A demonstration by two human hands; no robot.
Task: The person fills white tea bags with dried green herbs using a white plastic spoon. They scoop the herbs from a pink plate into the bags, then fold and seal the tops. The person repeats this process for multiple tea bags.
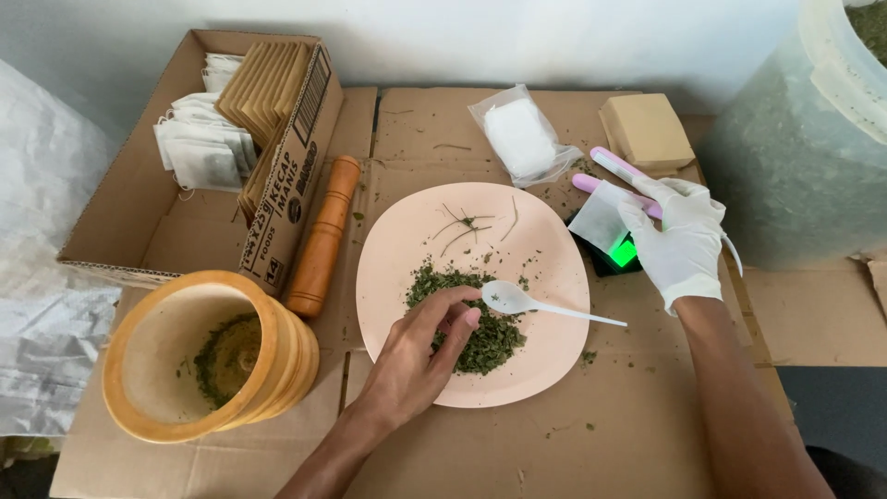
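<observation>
With the dried green herbs (476, 328) heaped on the pink plate (554, 370) and pinched by the half-closed bare left hand (416, 356), flakes could be scattered past the rim, while a small filter bag (601, 217) beside that plate is gripped by the gloved right hand (679, 236).

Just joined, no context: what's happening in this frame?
A person is working over a pink plate of dried green herbs on flattened cardboard. The bare left hand pinches into the herb pile, beside a white plastic spoon lying on the plate. The gloved right hand holds a small empty pouch over a scale. A wooden mortar with herb residue and its pestle sit to the left.
</observation>
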